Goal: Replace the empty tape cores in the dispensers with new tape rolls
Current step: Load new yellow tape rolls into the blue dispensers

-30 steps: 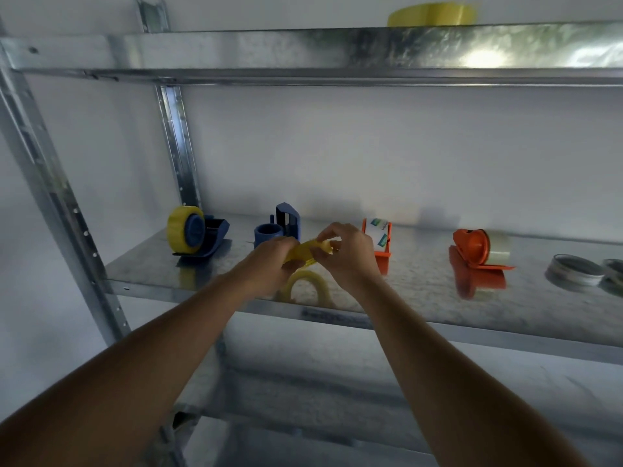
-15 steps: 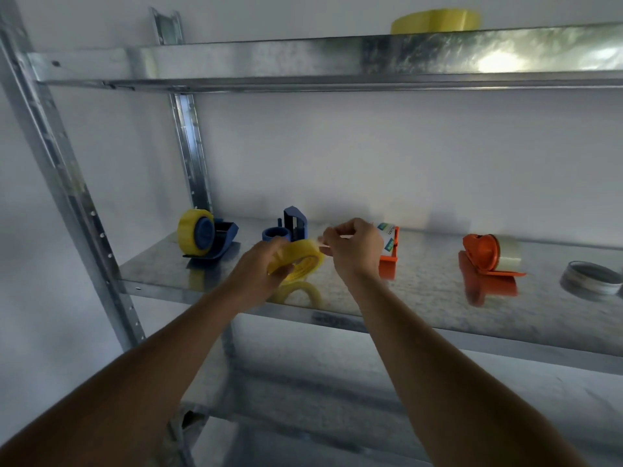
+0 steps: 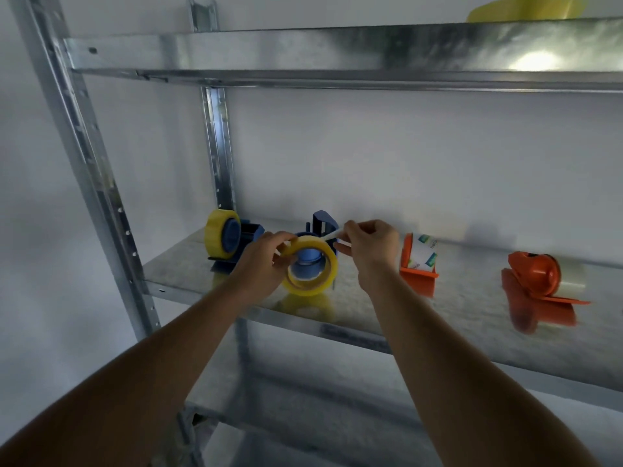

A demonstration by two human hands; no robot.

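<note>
My left hand (image 3: 266, 261) grips a yellow tape roll (image 3: 312, 265), holding it upright right in front of the hub of a blue dispenser (image 3: 322, 227) on the metal shelf (image 3: 371, 318). The blue hub shows through the roll's hole. My right hand (image 3: 369, 244) pinches the pale free end of the tape (image 3: 332, 234), stretched from the roll's top toward the dispenser's upright part. A second blue dispenser (image 3: 232, 241) at the left carries a yellow roll. Two orange dispensers (image 3: 419, 261) (image 3: 536, 281) stand to the right.
The upper shelf (image 3: 337, 55) overhangs the work area, with a yellow roll (image 3: 519, 8) lying on top of it. Steel uprights (image 3: 87, 170) rise at the left. A white wall closes the back. A lower shelf lies beneath.
The roll has been turned upright and brought up to the blue dispenser's hub. My right hand has pulled the tape end out to the right. The camera has moved closer and left.
</note>
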